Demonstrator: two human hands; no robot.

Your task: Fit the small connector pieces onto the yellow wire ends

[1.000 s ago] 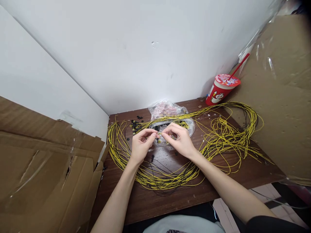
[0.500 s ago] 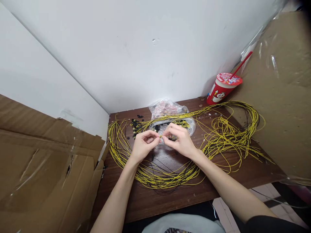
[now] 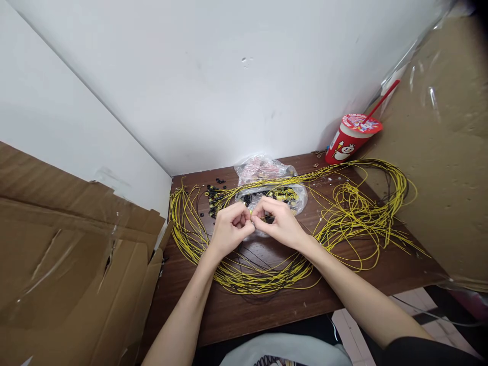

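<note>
My left hand (image 3: 231, 229) and my right hand (image 3: 277, 221) meet over the middle of the table, fingertips touching. The left thumb and fingers are closed on a tiny yellow piece (image 3: 250, 213), mostly hidden. My right hand pinches what looks like a thin wire; its end is covered by the fingers. Just behind the hands lies an open clear plastic bag (image 3: 301, 203) with small yellow and black parts inside. Long yellow and black wires (image 3: 259, 284) curve in a loop around both hands. Black-tipped wire ends (image 3: 214, 199) gather left of the bag.
A tangled wire heap (image 3: 356, 216) spreads on the right of the brown table (image 3: 263, 317). The red cup (image 3: 345, 145) with a straw stands at the back right. Cardboard (image 3: 68, 264) borders the left, another cardboard sheet (image 3: 442, 152) the right, and a white wall (image 3: 244, 101) the back.
My hands have drawn tighter together, and the left fingers curl more, hiding more of the small yellow piece. The wires and bag lie as before; the view has shifted slightly.
</note>
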